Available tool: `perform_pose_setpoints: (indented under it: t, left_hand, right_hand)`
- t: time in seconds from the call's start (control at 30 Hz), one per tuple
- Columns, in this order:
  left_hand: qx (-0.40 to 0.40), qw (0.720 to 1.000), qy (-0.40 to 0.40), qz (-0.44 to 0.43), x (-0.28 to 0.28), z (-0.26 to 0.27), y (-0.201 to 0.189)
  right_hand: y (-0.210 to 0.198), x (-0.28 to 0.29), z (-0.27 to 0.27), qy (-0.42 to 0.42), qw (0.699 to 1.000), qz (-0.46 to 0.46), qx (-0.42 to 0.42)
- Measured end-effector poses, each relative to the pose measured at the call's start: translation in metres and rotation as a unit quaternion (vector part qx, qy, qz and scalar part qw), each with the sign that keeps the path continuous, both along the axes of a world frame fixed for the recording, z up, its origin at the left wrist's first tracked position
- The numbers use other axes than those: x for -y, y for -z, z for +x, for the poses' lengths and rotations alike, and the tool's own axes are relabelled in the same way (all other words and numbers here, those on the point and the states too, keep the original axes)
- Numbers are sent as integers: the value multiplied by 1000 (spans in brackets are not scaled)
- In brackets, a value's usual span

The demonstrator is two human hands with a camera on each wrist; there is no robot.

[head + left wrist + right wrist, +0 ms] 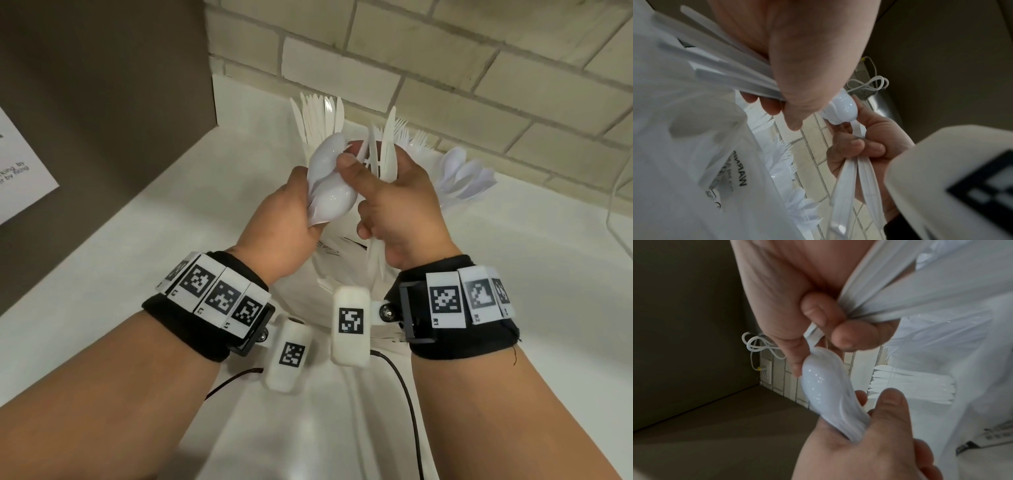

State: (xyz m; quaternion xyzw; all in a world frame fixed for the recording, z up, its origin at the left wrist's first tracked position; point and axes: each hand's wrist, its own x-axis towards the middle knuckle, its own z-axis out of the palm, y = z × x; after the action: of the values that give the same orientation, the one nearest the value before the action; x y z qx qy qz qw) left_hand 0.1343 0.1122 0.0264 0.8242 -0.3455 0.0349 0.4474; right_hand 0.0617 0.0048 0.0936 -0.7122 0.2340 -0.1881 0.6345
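My left hand (284,219) grips a stack of white plastic spoons (329,178), bowls pointing up and away. Their glossy bowls (822,389) stick out above the left hand (859,451) in the right wrist view. My right hand (394,205) is closed round a bundle of white plastic knives and forks (387,144), and its thumb rests against the spoon stack. In the left wrist view the right hand (859,149) clenches long white handles (855,186) beside the spoon bowls (842,105). Both hands are raised above the counter, touching each other.
On the white counter (171,274) by the brick wall lie fanned piles of knives (318,113), forks (411,137) and spoons (466,174). A clear plastic bag (694,146) with printed warning text lies under the hands. A dark panel (102,85) stands at left, a white cable (616,205) at right.
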Motion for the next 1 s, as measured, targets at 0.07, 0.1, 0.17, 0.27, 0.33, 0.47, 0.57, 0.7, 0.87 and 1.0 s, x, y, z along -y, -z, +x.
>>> perform_pose_setpoints:
  t: [0.07,0.1,0.17,0.27,0.33,0.47,0.57,0.7,0.87,1.0]
  left_hand:
    - [-26,1000,-2,-5,-1,0,-1]
    - [-39,999,-2,-7,-1,0,-2]
    - [-73,997,-1,-19,-3,1,-3]
    - [-158,986,6,-58,-6,10,-5]
    - [-199,977,13,-72,-10,16,-5]
    - [-355,922,31,-150,-22,33,-2]
    - [-453,866,84,-196,-31,42,-1]
    - [-475,846,68,-232,-34,56,3]
    - [-479,843,48,-241,-31,66,6]
    - [-476,846,41,-239,-23,68,6]
  right_hand:
    - [0,0,0,-11,1000,2,-4]
    - [-1,2,1,-7,1000,-1,-10]
    - [-5,10,6,26,999,9,-16]
    - [-16,30,25,87,993,81,30]
    - [-26,41,45,114,986,86,84]
    - [-39,48,93,113,965,43,234]
    - [-31,49,127,100,956,15,275]
    - [-7,54,159,90,965,-10,247]
    - [27,61,183,72,993,-30,85]
    - [38,65,186,76,991,-94,-51]
